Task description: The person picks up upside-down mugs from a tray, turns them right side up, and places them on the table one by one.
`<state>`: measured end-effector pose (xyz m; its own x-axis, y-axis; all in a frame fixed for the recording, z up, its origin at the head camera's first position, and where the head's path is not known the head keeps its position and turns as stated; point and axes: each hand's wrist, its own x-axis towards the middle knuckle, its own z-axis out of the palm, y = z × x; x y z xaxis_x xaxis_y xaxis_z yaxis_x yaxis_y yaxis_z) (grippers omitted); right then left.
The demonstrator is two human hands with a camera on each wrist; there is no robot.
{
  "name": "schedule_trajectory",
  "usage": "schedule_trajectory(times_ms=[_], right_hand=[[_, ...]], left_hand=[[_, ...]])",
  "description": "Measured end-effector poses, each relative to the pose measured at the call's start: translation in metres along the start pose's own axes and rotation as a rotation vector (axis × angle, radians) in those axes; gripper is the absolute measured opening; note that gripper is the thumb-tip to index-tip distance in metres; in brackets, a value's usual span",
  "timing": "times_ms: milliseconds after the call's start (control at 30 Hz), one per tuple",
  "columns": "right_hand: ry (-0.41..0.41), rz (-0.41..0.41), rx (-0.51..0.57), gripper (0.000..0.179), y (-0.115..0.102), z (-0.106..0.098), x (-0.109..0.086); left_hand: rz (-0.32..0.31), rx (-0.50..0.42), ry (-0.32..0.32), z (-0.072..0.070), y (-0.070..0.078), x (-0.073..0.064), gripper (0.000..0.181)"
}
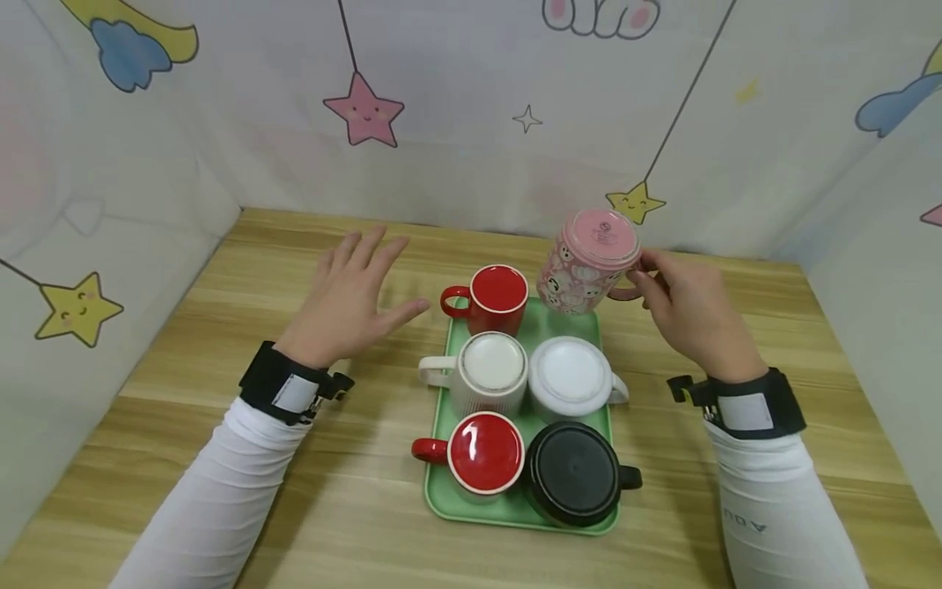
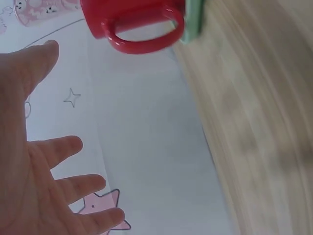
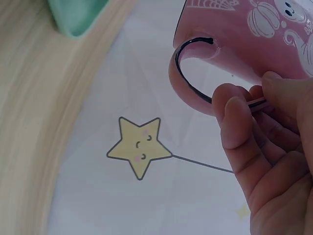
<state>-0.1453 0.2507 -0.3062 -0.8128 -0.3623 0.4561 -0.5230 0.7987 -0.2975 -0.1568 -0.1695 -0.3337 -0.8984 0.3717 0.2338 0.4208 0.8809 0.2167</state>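
Observation:
My right hand [image 1: 692,307] pinches the handle [image 3: 188,93] of a pink mug [image 1: 589,262] with white pumpkin and ghost prints. The mug is upside down and tilted, held above the far right corner of a green tray [image 1: 548,323]. Fingers spread, my left hand [image 1: 349,298] hovers left of the tray and touches nothing. Nearest to it is an upside-down red mug [image 1: 500,290] at the tray's far left, its handle [image 2: 146,44] pointing left.
Other upside-down mugs stand on the tray: a cream mug [image 1: 491,364], a white mug [image 1: 570,376], a red-bottomed mug [image 1: 486,454] and a black mug [image 1: 577,474]. Handles stick out past the tray's sides. A printed cloth wall [image 1: 456,164] rises behind the wooden table [image 1: 353,507].

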Motion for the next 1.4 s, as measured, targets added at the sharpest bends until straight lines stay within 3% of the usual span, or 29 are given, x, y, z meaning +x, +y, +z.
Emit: schedule_trajectory(times_ms=[133, 333, 533, 767, 1000, 1200, 1400], right_hand=[[0.036, -0.008, 0.017, 0.027, -0.004, -0.002, 0.005], [0.091, 0.008, 0.057, 0.026, -0.014, -0.004, 0.012], [0.149, 0.030, 0.135, 0.024, -0.027, 0.000, 0.019], [0.202, 0.041, 0.333, 0.018, -0.044, 0.005, 0.026], [0.244, 0.047, 0.511, 0.014, -0.084, -0.010, 0.029], [0.242, 0.082, 0.671, 0.017, -0.090, -0.008, 0.028], [0.219, 0.113, 0.888, 0.018, -0.082, 0.006, 0.026]], left_hand=[[0.045, -0.045, 0.038, -0.003, 0.011, 0.003, 0.091], [0.111, -0.202, 0.087, -0.006, 0.027, 0.009, 0.087], [0.127, -0.350, 0.077, -0.006, 0.044, 0.016, 0.085], [0.117, -0.509, 0.056, -0.007, 0.059, 0.021, 0.075], [0.109, -0.704, 0.026, -0.009, 0.077, 0.027, 0.063], [0.119, -0.901, 0.015, -0.008, 0.098, 0.032, 0.055], [0.098, -1.048, -0.022, -0.005, 0.114, 0.035, 0.047]])
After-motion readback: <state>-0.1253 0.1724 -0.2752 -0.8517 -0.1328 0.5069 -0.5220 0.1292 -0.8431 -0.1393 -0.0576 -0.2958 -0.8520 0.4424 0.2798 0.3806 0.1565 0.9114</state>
